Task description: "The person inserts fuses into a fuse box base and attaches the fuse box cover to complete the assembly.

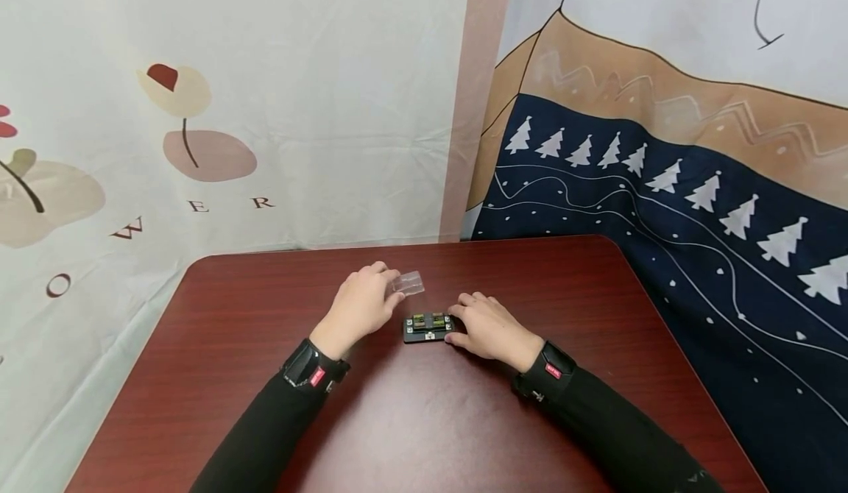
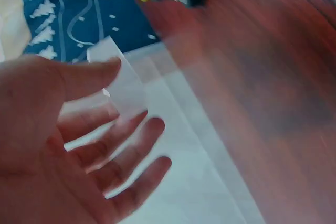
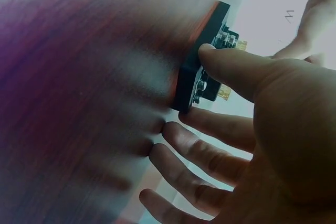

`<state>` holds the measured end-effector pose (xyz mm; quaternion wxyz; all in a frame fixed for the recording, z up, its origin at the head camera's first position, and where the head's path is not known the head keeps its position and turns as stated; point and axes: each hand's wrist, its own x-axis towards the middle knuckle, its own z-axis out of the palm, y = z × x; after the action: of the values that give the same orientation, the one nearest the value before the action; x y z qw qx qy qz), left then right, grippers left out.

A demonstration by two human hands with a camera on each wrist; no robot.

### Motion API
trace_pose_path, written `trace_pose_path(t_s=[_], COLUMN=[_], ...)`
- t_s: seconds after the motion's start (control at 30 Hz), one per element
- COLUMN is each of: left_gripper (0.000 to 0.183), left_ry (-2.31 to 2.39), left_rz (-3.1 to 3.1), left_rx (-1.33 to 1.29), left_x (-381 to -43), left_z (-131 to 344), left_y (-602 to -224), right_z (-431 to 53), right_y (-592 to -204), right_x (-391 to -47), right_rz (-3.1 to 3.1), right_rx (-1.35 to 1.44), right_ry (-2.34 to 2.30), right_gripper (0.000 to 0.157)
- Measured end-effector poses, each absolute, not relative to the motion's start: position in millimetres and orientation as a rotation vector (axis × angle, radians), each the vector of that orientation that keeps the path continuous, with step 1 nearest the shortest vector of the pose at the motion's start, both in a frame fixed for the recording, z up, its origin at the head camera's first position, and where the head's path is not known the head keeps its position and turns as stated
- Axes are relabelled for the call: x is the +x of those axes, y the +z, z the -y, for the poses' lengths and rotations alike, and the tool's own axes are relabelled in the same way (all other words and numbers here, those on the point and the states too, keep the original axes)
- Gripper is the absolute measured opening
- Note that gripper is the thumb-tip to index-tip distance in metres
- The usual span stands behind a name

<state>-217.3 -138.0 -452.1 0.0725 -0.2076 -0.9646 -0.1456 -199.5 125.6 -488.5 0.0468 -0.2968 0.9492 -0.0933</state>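
Observation:
My left hand point(image 1: 360, 300) pinches a small clear plastic cover point(image 1: 409, 283) between thumb and fingers, raised over the table. In the left wrist view the clear cover point(image 2: 123, 85) lies between the thumb tip and the forefinger, with the other fingers spread below. A black fuse block point(image 1: 427, 335) with screw terminals and yellowish pieces on top sits on the table, below and right of the cover. My right hand point(image 1: 493, 329) holds its right end. Seen from the right wrist, the thumb presses the side of the fuse block point(image 3: 190, 77) and the forefinger touches its end; the remaining fingertips rest near the tabletop.
The reddish-brown wooden table point(image 1: 424, 419) has rounded far corners. Behind it hangs a pale curtain point(image 1: 344, 110) with flower prints and lettering. A dark blue curtain point(image 1: 596, 184) with white trees hangs along the right side.

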Motion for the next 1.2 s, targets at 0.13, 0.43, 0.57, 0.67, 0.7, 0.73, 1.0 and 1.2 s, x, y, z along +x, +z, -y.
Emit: trace_pose_path(t_s=[0.13,0.43,0.57,0.67,0.7,0.73,1.0,1.2], left_gripper=[0.043,0.035,0.038,0.04,0.04,0.04,0.038,0.037], left_ry=[-0.43,-0.439,-0.438,-0.442,-0.442,-0.436,-0.372,-0.315], left_rz=[2.91,2.911,2.941,2.967,2.975,2.98,2.982,2.988], left_rx=[-0.761,-0.871,-0.878,-0.872,-0.869,-0.869,-0.873,-0.888], left_x=[-205,-190,-189,-188,-188,-189,-191,-192], left_z=[128,115,112,111,111,111,110,109], left_y=[-446,-451,-453,-455,-456,-458,-469,-470], right_z=[-125,-125,-126,-126,-126,-126,-127,-127], right_y=[-487,-488,-488,-489,-489,-490,-492,-491], right_x=[-200,-200,-201,-201,-201,-201,-202,-202], right_rz=[-2.89,-2.898,-2.905,-2.911,-2.914,-2.916,-2.917,-2.913], right_rx=[-0.909,-0.91,-0.926,-0.952,-0.959,-0.964,-0.958,-0.953], right_ry=[-0.284,-0.29,-0.298,-0.312,-0.316,-0.316,-0.304,-0.302], right_gripper=[0.054,0.053,0.051,0.05,0.05,0.049,0.051,0.051])
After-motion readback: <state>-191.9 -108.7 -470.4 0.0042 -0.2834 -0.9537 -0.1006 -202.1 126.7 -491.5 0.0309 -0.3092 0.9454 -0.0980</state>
